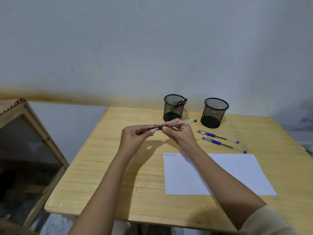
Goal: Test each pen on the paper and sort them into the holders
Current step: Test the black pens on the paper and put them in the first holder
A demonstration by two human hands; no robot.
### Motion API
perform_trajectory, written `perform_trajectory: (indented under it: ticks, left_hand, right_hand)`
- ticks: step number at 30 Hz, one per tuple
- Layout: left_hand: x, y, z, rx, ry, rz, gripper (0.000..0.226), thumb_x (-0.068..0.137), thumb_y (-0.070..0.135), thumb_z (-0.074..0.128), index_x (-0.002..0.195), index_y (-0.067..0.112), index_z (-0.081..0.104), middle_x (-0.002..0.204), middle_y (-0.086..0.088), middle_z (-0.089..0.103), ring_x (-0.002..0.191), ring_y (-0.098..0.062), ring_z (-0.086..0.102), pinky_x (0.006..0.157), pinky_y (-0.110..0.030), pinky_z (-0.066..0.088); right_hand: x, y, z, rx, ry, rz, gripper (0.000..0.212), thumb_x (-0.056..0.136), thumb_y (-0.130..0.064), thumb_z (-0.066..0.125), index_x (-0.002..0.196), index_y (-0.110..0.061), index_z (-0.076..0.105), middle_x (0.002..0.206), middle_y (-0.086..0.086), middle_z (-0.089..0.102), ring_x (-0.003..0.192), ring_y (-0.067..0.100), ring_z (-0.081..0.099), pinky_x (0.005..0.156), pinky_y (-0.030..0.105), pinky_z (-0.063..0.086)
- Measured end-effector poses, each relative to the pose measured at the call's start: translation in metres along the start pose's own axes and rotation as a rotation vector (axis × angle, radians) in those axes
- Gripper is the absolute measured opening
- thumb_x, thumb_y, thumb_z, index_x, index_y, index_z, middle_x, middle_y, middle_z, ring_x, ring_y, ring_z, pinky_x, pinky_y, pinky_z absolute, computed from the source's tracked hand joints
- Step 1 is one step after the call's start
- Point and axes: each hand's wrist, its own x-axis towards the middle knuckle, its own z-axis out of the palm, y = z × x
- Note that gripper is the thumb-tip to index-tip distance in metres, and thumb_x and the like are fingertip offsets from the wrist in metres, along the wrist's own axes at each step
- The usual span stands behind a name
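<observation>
Above the wooden table (pixel 108 167) I hold a black gel pen (pixel 183 123) level between both hands. My right hand (pixel 179 133) grips its barrel; my left hand (pixel 137 136) pinches the cap end at the pen's left tip. A white sheet of paper (pixel 237 173) lies to the right with small scribbles (pixel 169 155) in its top left corner. Two blue pens (pixel 218 136) (pixel 224 145) lie side by side above the paper. Two black mesh holders stand at the back: the left holder (pixel 173 108) has dark pens in it, the right holder (pixel 214 112) looks empty.
A wooden-framed cabinet with a glass panel (pixel 28 150) stands left of the table. The wall runs right behind the holders. Some white paper with writing (pixel 306 119) sits at the far right edge.
</observation>
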Motion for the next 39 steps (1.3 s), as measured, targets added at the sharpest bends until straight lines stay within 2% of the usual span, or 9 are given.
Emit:
perform_trajectory:
  ticks: [8, 11, 13, 16, 20, 25, 29, 36, 39]
  left_hand:
    - [-0.002, 0.010, -0.005, 0.021, -0.081, 0.007, 0.016, 0.076, 0.003, 0.072, 0.090, 0.010, 0.074, 0.066, 0.004, 0.073, 0.071, -0.008, 0.067, 0.078, -0.023, 0.053]
    - [-0.001, 0.004, -0.045, -0.066, 0.136, -0.043, 0.018, 0.078, 0.001, 0.069, 0.095, 0.003, 0.070, 0.063, 0.010, 0.072, 0.064, -0.004, 0.067, 0.071, -0.018, 0.054]
    - [-0.004, -0.003, -0.081, -0.058, 0.275, -0.033, 0.014, 0.079, 0.004, 0.068, 0.092, 0.009, 0.070, 0.066, 0.011, 0.073, 0.066, -0.004, 0.069, 0.070, -0.014, 0.053]
    - [-0.004, -0.010, -0.076, 0.114, 0.232, -0.045, 0.016, 0.078, 0.009, 0.071, 0.094, 0.012, 0.072, 0.067, 0.014, 0.072, 0.070, -0.001, 0.068, 0.070, -0.010, 0.052]
    - [-0.002, -0.030, -0.039, 0.252, 0.147, -0.088, 0.010, 0.078, 0.014, 0.073, 0.087, 0.018, 0.074, 0.077, 0.016, 0.071, 0.079, -0.004, 0.066, 0.070, -0.011, 0.050]
    - [-0.002, -0.048, -0.024, 0.415, 0.059, -0.037, 0.015, 0.081, 0.012, 0.070, 0.095, 0.010, 0.073, 0.091, 0.001, 0.069, 0.087, -0.009, 0.062, 0.074, -0.008, 0.042]
    - [0.003, -0.051, -0.015, 0.531, 0.006, 0.033, 0.015, 0.081, 0.013, 0.070, 0.095, 0.009, 0.073, 0.092, 0.000, 0.063, 0.079, -0.006, 0.055, 0.066, -0.003, 0.038]
    - [-0.001, -0.042, -0.009, 0.675, 0.038, 0.052, 0.043, 0.088, 0.026, 0.063, 0.122, 0.000, 0.058, 0.124, -0.008, 0.054, 0.118, -0.021, 0.048, 0.094, -0.022, 0.034]
    - [-0.020, -0.029, 0.005, 0.577, -0.043, 0.092, 0.039, 0.091, 0.028, 0.057, 0.124, 0.007, 0.057, 0.128, -0.003, 0.053, 0.116, -0.015, 0.050, 0.098, -0.026, 0.038]
  right_hand:
    - [0.002, -0.013, -0.002, -0.201, -0.037, -0.111, 0.015, 0.073, 0.003, 0.072, 0.079, -0.011, 0.069, 0.081, 0.002, 0.073, 0.081, 0.018, 0.067, 0.076, 0.024, 0.054]
    - [0.001, -0.034, -0.025, -0.138, 0.098, -0.202, 0.012, 0.074, 0.007, 0.068, 0.079, -0.004, 0.067, 0.073, -0.004, 0.073, 0.075, 0.007, 0.067, 0.070, 0.016, 0.050]
    - [0.000, -0.054, -0.049, 0.022, 0.191, -0.194, 0.014, 0.060, -0.008, 0.077, 0.069, -0.017, 0.070, 0.071, -0.003, 0.074, 0.074, 0.006, 0.069, 0.070, 0.016, 0.054]
    - [0.003, -0.052, -0.052, -0.034, 0.172, -0.148, 0.019, 0.047, -0.019, 0.083, 0.061, -0.024, 0.070, 0.071, -0.002, 0.074, 0.074, 0.009, 0.069, 0.073, 0.019, 0.055]
    - [-0.002, -0.024, -0.042, -0.163, 0.280, -0.093, 0.023, 0.056, -0.012, 0.087, 0.064, -0.023, 0.069, 0.077, 0.000, 0.073, 0.082, 0.022, 0.067, 0.083, 0.033, 0.053]
    - [-0.016, -0.010, -0.043, -0.084, 0.364, 0.018, 0.013, 0.071, -0.003, 0.076, 0.079, -0.012, 0.071, 0.078, 0.002, 0.074, 0.083, 0.016, 0.069, 0.081, 0.021, 0.054]
    - [-0.023, -0.004, -0.038, -0.181, 0.338, 0.089, 0.018, 0.073, -0.005, 0.075, 0.091, -0.007, 0.073, 0.096, 0.008, 0.074, 0.097, 0.019, 0.068, 0.087, 0.028, 0.052]
    - [-0.028, 0.001, -0.027, -0.215, 0.351, 0.171, 0.018, 0.070, -0.004, 0.078, 0.077, -0.009, 0.061, 0.073, 0.009, 0.066, 0.062, 0.014, 0.063, 0.065, 0.025, 0.054]
    - [-0.031, 0.006, -0.026, -0.253, 0.318, 0.173, 0.020, 0.074, -0.002, 0.074, 0.072, -0.010, 0.055, 0.068, 0.011, 0.062, 0.057, 0.016, 0.059, 0.061, 0.028, 0.051]
